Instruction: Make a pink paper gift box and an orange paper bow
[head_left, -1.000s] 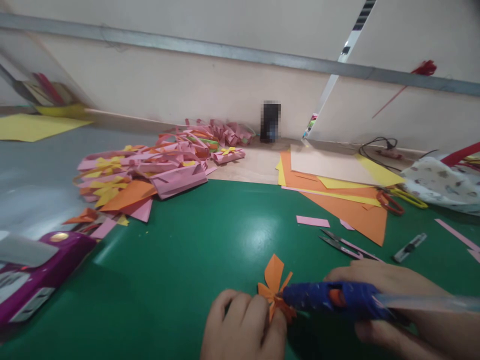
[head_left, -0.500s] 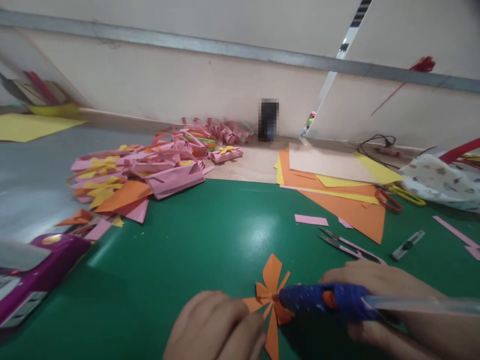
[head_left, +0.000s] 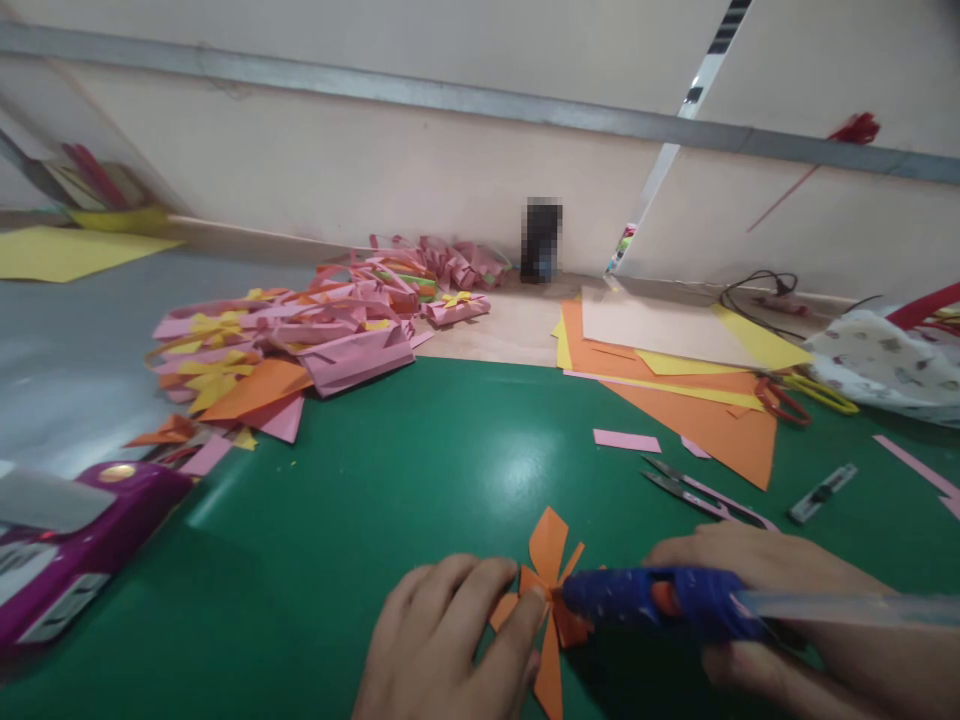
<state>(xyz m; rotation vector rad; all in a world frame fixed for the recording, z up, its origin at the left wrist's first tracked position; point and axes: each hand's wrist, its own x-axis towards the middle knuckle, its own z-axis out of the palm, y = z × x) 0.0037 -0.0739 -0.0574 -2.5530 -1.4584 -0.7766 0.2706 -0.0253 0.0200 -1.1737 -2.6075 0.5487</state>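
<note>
An orange paper flower (head_left: 548, 545) lies flat on the green tabletop near the front, its narrow petals spread out. My left hand (head_left: 450, 640) grips it from the left, fingers over a left petal and one fingertip close to the centre. From the right, my right hand (head_left: 795, 590) holds a blue glue gun (head_left: 645, 605) with a clear glue stick in its back end. The nozzle touches or nearly touches the flower's centre; the exact gap cannot be made out. The glue gun hides part of my right hand.
Pink thread snips (head_left: 701, 494), a small cutter (head_left: 823, 493) and a pink paper strip (head_left: 626, 440) lie beyond my right hand. Orange sheets (head_left: 697, 430) and scissors (head_left: 781, 400) are further back. A pile of pink paper baskets (head_left: 356, 360) and a purple device (head_left: 97, 550) stand left.
My left hand has shifted right and up, its fingers now reaching the flower's centre. The glue gun stays at the flower. The whole view has moved slightly.
</note>
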